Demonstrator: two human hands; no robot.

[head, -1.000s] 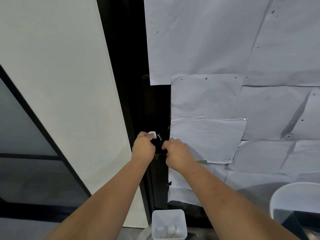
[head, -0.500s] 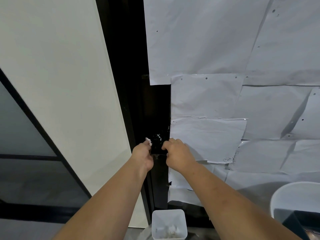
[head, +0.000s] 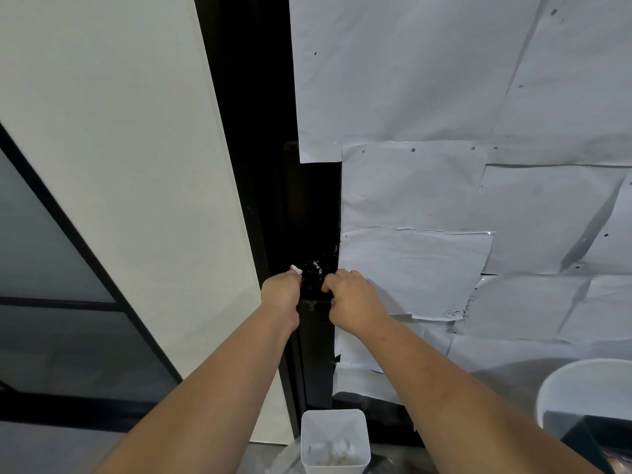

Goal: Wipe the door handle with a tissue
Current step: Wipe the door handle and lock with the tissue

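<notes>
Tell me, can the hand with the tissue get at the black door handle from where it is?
Probably yes. The left hand, gripping the tissue, is right beside the door handle with nothing between them. The right hand sits at the handle's other side, so the left side looks free.

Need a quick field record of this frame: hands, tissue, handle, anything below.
left hand: grips a white tissue, at the handle's left side
right hand: fingers curled at the handle's right side; hold unclear
door handle: black, glossy, between both hands
door: dark, sheets of white paper taped over it
below: white bin with crumpled tissues
</notes>
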